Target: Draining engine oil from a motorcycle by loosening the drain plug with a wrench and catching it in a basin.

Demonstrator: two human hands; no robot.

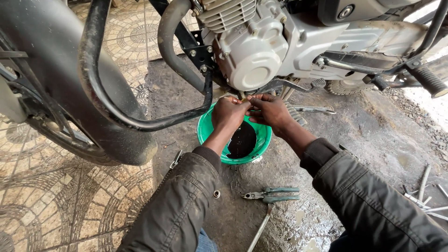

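Both my hands reach under a motorcycle's silver engine. My left hand and my right hand meet fingertip to fingertip just below the engine's underside, pinching something small that I cannot make out. Directly beneath them sits a green plastic basin with a pool of black oil in it. Both sleeves are dark and dirty.
The front wheel and mudguard stand at left with a black crash bar curving in front. Green-handled pliers and a long spanner lie on the wet concrete near me. Metal rods lie at right; a footpeg juts out.
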